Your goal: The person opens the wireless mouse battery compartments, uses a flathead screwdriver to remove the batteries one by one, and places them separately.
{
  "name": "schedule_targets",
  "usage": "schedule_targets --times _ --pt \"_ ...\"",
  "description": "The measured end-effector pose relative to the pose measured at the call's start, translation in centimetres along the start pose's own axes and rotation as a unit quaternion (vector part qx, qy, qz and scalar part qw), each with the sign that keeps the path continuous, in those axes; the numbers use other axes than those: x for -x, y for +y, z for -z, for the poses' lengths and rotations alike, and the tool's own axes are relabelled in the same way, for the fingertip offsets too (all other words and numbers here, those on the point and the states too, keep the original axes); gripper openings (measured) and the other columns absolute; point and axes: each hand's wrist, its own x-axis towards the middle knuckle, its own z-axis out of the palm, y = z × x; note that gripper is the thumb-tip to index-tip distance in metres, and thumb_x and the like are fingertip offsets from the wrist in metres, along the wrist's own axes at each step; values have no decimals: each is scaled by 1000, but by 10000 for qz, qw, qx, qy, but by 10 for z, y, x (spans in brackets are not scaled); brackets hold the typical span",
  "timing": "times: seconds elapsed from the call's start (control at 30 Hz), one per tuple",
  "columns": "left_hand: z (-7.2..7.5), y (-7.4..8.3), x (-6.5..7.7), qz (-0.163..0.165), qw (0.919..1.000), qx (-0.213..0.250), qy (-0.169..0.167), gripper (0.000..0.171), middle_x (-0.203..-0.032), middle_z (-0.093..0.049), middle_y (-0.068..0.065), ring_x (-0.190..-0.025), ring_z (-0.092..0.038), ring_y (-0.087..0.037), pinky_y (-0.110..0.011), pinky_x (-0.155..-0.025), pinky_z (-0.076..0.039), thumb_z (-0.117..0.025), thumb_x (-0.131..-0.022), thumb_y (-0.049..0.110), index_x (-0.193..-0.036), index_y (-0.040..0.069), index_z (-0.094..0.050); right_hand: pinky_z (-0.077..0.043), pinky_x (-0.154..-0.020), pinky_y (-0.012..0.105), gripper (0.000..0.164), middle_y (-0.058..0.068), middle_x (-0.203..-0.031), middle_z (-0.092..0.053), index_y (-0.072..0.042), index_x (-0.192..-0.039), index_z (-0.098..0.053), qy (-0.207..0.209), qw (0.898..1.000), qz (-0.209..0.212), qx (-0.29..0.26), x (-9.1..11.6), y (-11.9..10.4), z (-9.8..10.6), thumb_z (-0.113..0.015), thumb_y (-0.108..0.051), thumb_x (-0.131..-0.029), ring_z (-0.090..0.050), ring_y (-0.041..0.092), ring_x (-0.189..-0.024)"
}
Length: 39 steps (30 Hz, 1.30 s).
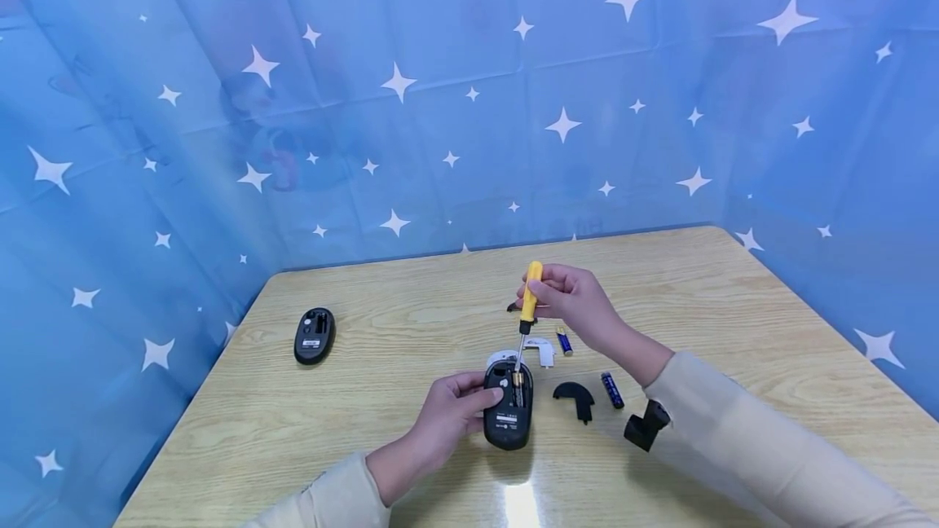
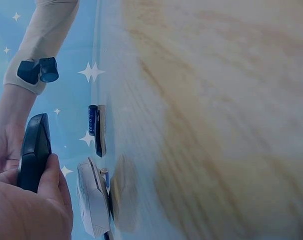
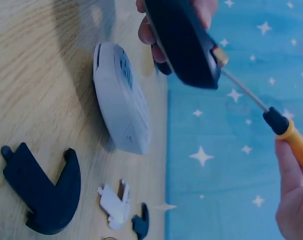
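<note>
My left hand [image 1: 451, 410] grips a black computer mouse [image 1: 506, 429] with its underside up and its battery slot uncovered. A battery [image 1: 518, 385] sits in that slot, and its end pokes out past the mouse's edge in the right wrist view. My right hand [image 1: 575, 302] pinches a screwdriver [image 1: 531, 292] by its yellow handle. The metal shaft [image 3: 246, 91] slants down, its tip right at the battery's end. Behind the black mouse lies a white mouse [image 3: 119, 97], mostly hidden in the head view. In the left wrist view, the black mouse [image 2: 34, 152] is above the table.
A black cover [image 1: 575, 399] and a white cover [image 1: 541, 351] lie beside two blue batteries, one near [image 1: 612, 390] and one farther [image 1: 564, 341]. Another dark cover [image 3: 140, 222] is farther back. A second black mouse [image 1: 314, 336] lies at the left. My right wrist carries a camera [image 1: 645, 425].
</note>
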Motion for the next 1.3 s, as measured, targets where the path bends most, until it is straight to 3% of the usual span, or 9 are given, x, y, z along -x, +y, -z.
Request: schedule_targets --times 0.3,0.5,0.9,1.1,1.3 --pt "0 0 -1 11 9999 72 -99 39 -108 -66 -17 -94 -67 -26 -38 -80 -58 -64 -89 4 -124 -13 -56 -56 -86 32 33 19 -106 -67 11 -120 -54 147 9904 -1185 -698 -10 12 8 -53 -15 -101 -63 32 -107" --pt "-1 1 -1 70 9998 156 -79 39 -107 -66 -16 -94 -66 -25 -38 -81 -58 -65 -89 3 -123 -13 -56 -56 -83 27 36 9 -99 -69 13 -126 -49 103 9811 -1594 -1097 -11 18 10 -51 -14 -102 -67 18 -95" --pt "-2 3 -2 39 9997 191 -139 38 -103 -67 -14 -92 -67 -23 -39 -79 -59 -63 -91 5 -123 -14 -55 -55 -85 28 40 9 -99 -68 11 -132 -44 224 9816 -1481 -1182 -10 14 11 -52 -15 -102 -67 18 -95" --pt "-1 3 -2 39 9996 198 -179 38 -103 -67 -14 -92 -67 -24 -38 -80 -58 -63 -91 6 -122 -14 -55 -55 -87 30 40 17 -110 -65 10 -132 -45 225 9835 -1301 -1234 -8 7 10 -53 -14 -101 -67 18 -96" --pt "0 4 -2 67 9996 218 -160 39 -105 -66 -16 -93 -67 -26 -38 -82 -58 -63 -91 6 -123 -14 -54 -53 -90 33 41 11 -108 -67 11 -132 -45 201 9878 -1003 -1170 -6 -2 9 -53 -14 -101 -66 18 -100"
